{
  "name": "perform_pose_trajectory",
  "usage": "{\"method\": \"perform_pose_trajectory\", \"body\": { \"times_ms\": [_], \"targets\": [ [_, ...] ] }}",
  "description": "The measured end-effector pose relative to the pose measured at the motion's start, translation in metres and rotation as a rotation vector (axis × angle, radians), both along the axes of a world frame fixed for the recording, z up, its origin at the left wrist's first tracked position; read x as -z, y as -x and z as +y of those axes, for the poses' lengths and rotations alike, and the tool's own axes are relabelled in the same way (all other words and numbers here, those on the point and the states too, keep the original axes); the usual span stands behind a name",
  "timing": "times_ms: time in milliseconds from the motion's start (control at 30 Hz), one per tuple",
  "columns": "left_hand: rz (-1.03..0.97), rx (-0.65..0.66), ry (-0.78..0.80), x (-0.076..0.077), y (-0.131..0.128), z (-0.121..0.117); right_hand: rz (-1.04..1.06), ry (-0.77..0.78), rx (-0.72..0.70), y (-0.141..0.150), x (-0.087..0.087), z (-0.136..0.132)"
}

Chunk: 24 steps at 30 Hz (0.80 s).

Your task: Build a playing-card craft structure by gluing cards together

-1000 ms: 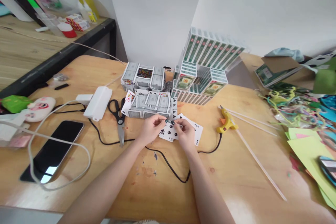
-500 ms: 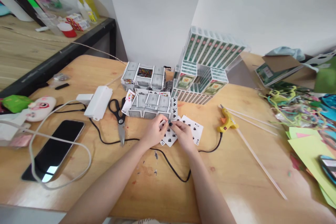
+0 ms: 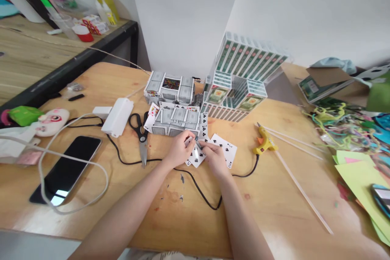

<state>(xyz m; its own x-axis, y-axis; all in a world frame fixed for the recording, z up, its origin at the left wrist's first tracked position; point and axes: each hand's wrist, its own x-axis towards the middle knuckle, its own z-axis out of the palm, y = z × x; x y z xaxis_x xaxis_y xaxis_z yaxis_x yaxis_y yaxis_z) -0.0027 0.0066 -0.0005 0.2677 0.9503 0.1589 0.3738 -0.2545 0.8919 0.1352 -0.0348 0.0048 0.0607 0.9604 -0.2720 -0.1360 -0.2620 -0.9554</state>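
My left hand [image 3: 181,148] and my right hand [image 3: 215,157] meet fingertip to fingertip over several loose playing cards [image 3: 224,149]. Both are closed in a pinch around a small dark-and-white piece [image 3: 197,142], too small to name for sure. Just behind my left hand sits a low structure built of playing cards [image 3: 176,121], grey backs outward. A second, taller card structure [image 3: 169,87] stands behind it, with a rectangular opening in its top. Open-bladed black scissors [image 3: 142,140] lie left of my left hand. A yellow glue gun [image 3: 264,142] rests right of my right hand.
Stacked green card boxes [image 3: 234,97] rise at the back. Glue sticks [image 3: 301,189] lie at right, near coloured paper [image 3: 356,174] and tangled pipe cleaners [image 3: 344,124]. A black cord [image 3: 198,187] crosses before my hands. A phone [image 3: 67,170] and white adapter [image 3: 117,117] lie at left.
The view has shifted slightly, so the table contents appear a little further right. My fingers have turned the small piece a little, and a bright glint shows below it.
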Motion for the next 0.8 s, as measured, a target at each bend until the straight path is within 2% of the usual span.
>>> {"method": "perform_pose_trajectory", "body": {
  "times_ms": [200, 400, 500, 600, 667, 800],
  "targets": [
    [-0.002, 0.008, 0.024, -0.001, 0.002, 0.003, 0.019, 0.068, -0.008, -0.005, 0.0, -0.002],
    [-0.086, 0.047, 0.13, 0.0, 0.002, 0.006, -0.027, -0.018, -0.004, -0.003, -0.003, -0.002],
    [-0.227, 0.012, 0.188, 0.001, 0.002, 0.006, 0.059, 0.007, 0.122, -0.003, -0.002, 0.001],
    [-0.283, 0.09, 0.248, 0.002, 0.002, 0.007, 0.218, -0.01, 0.222, -0.004, -0.001, 0.004],
    [-0.247, 0.132, 0.256, 0.005, 0.003, 0.007, 0.299, -0.034, 0.232, -0.005, -0.001, 0.005],
    [-0.154, 0.095, 0.223, 0.01, 0.004, 0.01, 0.357, -0.025, 0.192, -0.006, -0.001, 0.005]
  ]
}}
